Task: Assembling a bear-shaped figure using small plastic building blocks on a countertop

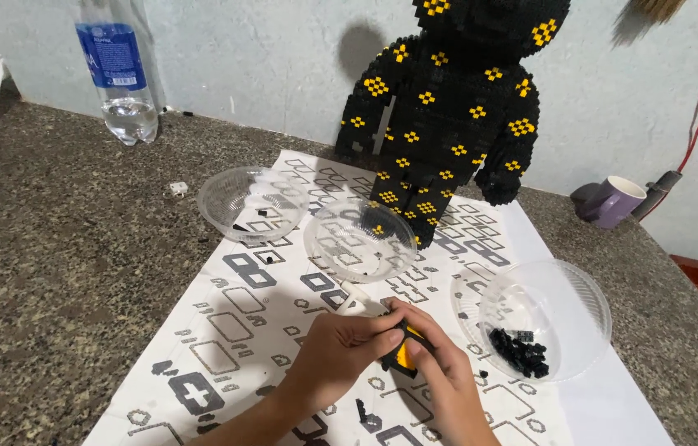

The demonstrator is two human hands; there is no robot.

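The black and yellow block figure (448, 116) stands largely built at the back of the patterned sheet (233, 330). In front of it, the left hand (336, 347) and right hand (440, 372) are pressed together, pinching a small black and yellow block piece (402, 353). To the figure's front right, 1 clear bowl (588, 297) holds loose black bricks (520, 351); 2 nearer bowls look almost empty.

Black blocky brick-built bear figure (448, 116) flashes yellow diamond clusters; white paper sheet (266, 330) carries grey-and-black rectangle outlines (bold ones too); clear ribbed plastic bowl (572, 297) cradles tiny black bricks (520, 351); purple ceramic mug (617, 201) sits on speckled grey-brown stone counter (60, 248).
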